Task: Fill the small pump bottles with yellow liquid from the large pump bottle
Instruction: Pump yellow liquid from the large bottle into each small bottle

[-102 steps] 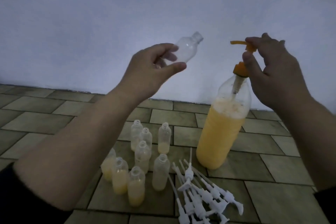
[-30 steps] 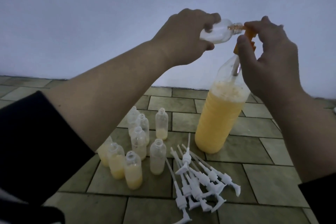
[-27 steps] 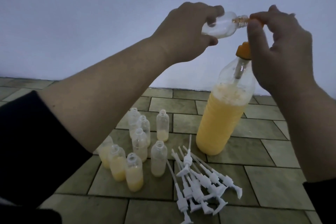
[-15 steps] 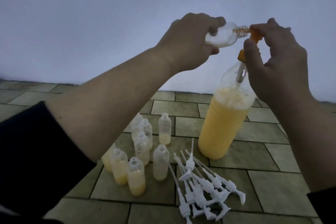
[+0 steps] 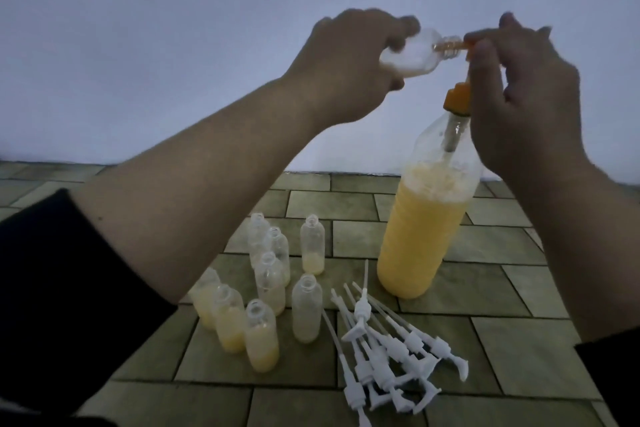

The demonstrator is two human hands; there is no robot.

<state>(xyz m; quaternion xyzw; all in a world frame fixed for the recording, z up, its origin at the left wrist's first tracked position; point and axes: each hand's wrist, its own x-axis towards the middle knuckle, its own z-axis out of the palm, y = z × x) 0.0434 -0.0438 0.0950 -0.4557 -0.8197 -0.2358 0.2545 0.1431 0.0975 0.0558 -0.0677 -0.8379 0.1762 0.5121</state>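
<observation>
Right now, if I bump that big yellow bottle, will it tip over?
Probably not easily: the big bottle looks mostly full, so likely bottom-heavy. Still, it is tall and narrow, and the right hand works its pump at the top.

No legible text, label, brand, number or sign on any bottle, pump, floor tile or wall in view.

Both forearms are raised; the left hand [image 5: 349, 62] curls in a grip, the right hand [image 5: 519, 94] pinches with fingertips.

Clear glossy plastic small bottles [image 5: 306, 308], matt tiled floor [image 5: 533, 360].
</observation>
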